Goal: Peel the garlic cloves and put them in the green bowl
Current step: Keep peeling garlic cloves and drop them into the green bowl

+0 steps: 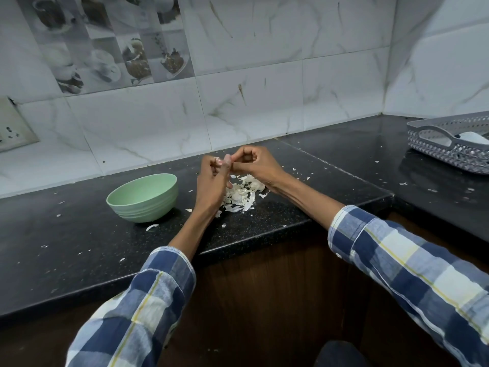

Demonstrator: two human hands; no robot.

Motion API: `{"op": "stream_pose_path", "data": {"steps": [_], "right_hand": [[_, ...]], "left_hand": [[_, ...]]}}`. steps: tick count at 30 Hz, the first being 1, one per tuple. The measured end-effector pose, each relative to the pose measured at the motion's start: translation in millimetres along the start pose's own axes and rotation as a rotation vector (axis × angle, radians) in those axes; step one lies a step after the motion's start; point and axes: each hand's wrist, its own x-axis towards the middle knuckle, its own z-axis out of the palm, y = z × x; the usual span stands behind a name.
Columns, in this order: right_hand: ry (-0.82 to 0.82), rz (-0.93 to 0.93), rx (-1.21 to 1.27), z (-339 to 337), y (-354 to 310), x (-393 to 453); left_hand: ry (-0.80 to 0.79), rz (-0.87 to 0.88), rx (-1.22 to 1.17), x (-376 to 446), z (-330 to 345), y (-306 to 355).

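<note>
Head view: left hand and right hand pinching garlic clove, mid-peel; peel pile beneath; green bowl leftward, contents hidden.

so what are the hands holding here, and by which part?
Both the left hand and right hand pinch one small garlic clove between their fingertips, above the peel pile. Which end each hand grips cannot be told.

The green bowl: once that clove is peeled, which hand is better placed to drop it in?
Probably the left hand. It is nearer the green bowl, which sits to its left. It pinches the garlic clove together with the right hand, which would have to cross over.
</note>
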Motion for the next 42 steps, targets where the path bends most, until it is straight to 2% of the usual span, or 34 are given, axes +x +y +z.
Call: {"op": "stream_pose_path", "data": {"steps": [3, 6, 12, 17, 20, 26, 30, 34, 42], "right_hand": [[-0.033, -0.049, -0.047, 3.8, -1.3, -1.5], [-0.026, -0.041, -0.022, 3.9, -0.8, -1.1], [-0.011, -0.016, -0.030, 3.7, -0.3, -1.2], [-0.104, 0.028, 0.072, 3.0, -0.8, -1.3], [-0.146, 0.085, 0.128, 1.7, -1.6, -1.2], [-0.175, 0.169, 0.235, -0.9, -2.6, 1.2], [-0.177, 0.196, 0.289, -0.9, -3.1, 1.8], [-0.165, 0.219, 0.313, -1.5, -3.7, 1.7], [-0.089, 0.095, 0.041, 1.2, 0.2, -0.3]], "left_hand": [[0.070, 0.058, -0.012, 1.4, -1.4, -1.5], [0.151, 0.029, -0.022, 4.7, -4.2, -2.8], [0.065, 0.093, -0.022, 0.8, -2.0, -0.7], [0.057, 0.055, -0.081, 3.8, -3.8, -2.5], [0.004, 0.027, -0.196, 5.1, -5.8, -2.9], [-0.027, -0.043, -0.308, 7.5, -4.8, -2.9], [-0.028, -0.077, -0.301, 7.1, -4.0, -0.6], [-0.027, -0.033, -0.193, 5.1, -3.3, -0.1], [-0.027, -0.081, -0.115, 4.8, -2.5, -0.7]]}}
